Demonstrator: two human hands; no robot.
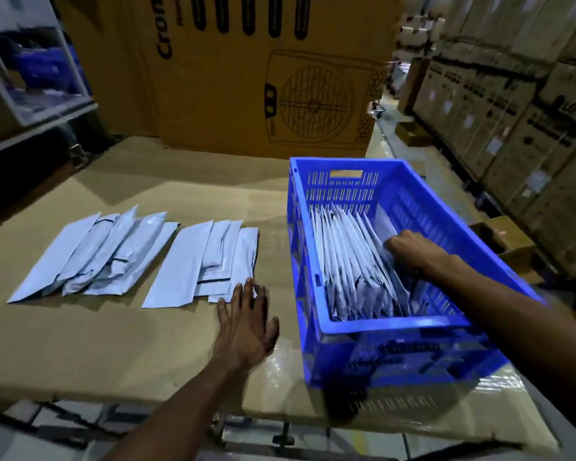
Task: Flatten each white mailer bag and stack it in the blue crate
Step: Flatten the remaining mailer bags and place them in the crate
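While the blue crate [373,324] sits on the right side of the cardboard-covered table [113,344], the mailers waiting their turn are fanned out in two loose piles to its left, which makes sense to me: each one is easy to peel off the top without disturbing the rest. The nearer pile [207,264] is just beside the crate, the farther pile [97,254] over toward the table's left edge. Inside the crate, the finished mailers [350,261] stand on edge in a leaning row, packed like files, so I'd guess that's how they keep them flat and countable.

Hands now. The left hand [246,327] lies flat with fingers spread and straight, fingertips touching the near corner of the nearer pile, not gripping anything. The right hand [409,251] is down in the crate against the right end of the row, fingers curled into the mailers; whether it's pinching one or just pushing the row over, I can't tell.
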